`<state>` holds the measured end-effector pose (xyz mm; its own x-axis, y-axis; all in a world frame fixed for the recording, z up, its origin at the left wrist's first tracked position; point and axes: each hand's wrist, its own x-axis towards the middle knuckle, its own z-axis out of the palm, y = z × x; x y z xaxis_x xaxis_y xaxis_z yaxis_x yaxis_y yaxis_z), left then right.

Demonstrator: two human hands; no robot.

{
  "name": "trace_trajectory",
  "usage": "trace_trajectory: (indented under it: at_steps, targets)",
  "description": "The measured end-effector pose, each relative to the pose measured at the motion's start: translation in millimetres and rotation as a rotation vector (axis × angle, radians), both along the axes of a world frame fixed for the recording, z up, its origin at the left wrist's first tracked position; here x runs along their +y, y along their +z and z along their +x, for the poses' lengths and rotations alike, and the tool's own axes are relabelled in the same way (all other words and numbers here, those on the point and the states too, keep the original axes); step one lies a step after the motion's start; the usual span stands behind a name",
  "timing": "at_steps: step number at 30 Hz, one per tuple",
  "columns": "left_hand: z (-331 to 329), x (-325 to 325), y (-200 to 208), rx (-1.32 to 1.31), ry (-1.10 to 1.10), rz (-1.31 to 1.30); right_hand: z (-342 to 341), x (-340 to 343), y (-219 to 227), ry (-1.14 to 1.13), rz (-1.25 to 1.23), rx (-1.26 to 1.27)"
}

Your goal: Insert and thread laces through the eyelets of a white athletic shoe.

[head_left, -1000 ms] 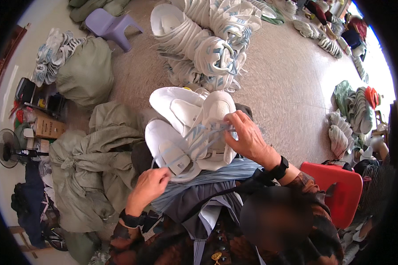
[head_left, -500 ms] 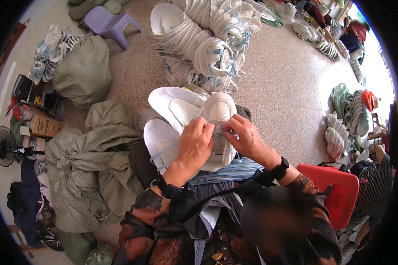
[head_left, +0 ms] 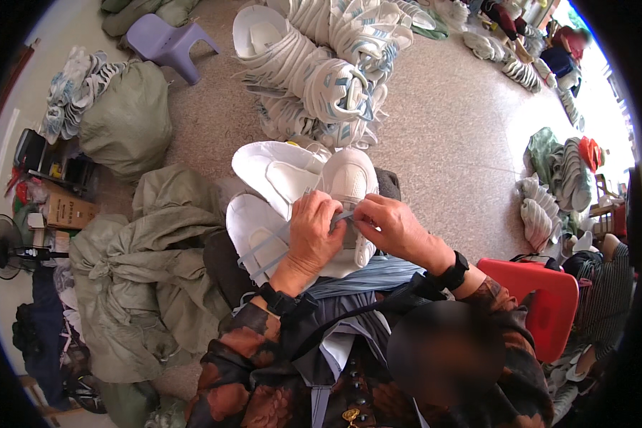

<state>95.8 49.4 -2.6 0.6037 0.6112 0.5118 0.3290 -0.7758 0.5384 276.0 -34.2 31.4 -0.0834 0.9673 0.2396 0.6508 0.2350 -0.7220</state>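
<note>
A white shoe upper [head_left: 349, 175] lies on my lap, toe pointing away from me. Over its lacing area, my left hand [head_left: 311, 232] pinches a grey-blue shoelace [head_left: 344, 215]. From the other side, my right hand [head_left: 392, 225] is closed on the same lace close to the eyelets. Loose ends of lace trail left past my left wrist. Two more white uppers lie beside this one, a farther one [head_left: 267, 165] and a nearer one [head_left: 244, 216]. A bundle of blue-grey laces [head_left: 367, 277] rests across my lap below the hands. My fingers partly hide the eyelets.
Stacks of nested white-and-blue uppers [head_left: 335, 85] stand on the floor ahead. Green-grey sacks [head_left: 143, 264] lie at my left, near a fan [head_left: 6, 246] and a purple stool [head_left: 170, 44]. At right are a red chair [head_left: 549, 299], more uppers [head_left: 538, 214] and a seated person [head_left: 606, 292].
Both hands stay at the lacing; my right fingers have shifted slightly left, nearer the left hand. The whole view has moved a little.
</note>
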Motion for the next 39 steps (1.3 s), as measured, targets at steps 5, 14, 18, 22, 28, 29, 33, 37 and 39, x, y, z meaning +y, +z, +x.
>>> trace_trajectory:
  at_steps: [5, 14, 18, 22, 28, 29, 33, 37, 39]
  targets:
    - [1, -1, -1, -0.064, 0.028, -0.025, -2, 7, 11, 0.011, 0.386, -0.375]
    - [-2, -1, -4, -0.123, 0.020, 0.018, -10, -5, 19, -0.145, -0.727, 0.889]
    - [-4, 1, -6, -0.133, -0.004, 0.040, -13, 1, 6, -0.105, -0.805, 0.902]
    - [-10, 4, -3, -0.089, -0.034, 0.054, -10, 1, -1, -0.130, -0.740, 0.928]
    - [-36, -10, 14, -0.038, 0.061, 0.027, 2, -8, 4, -0.098, 0.028, -0.006]
    - [-40, -15, 17, 0.040, 0.001, 0.128, 3, -9, 9, -0.110, -0.127, 0.059]
    - [-27, -22, 21, 0.191, -0.041, 0.164, 0, -15, 4, -0.136, -0.229, 0.056]
    - [-15, -19, 21, 0.283, 0.002, 0.204, -11, -14, 1, -0.140, -0.120, 0.001]
    - [-13, -16, 17, 0.321, -0.011, 0.275, -15, -13, -1, -0.118, -0.020, -0.128]
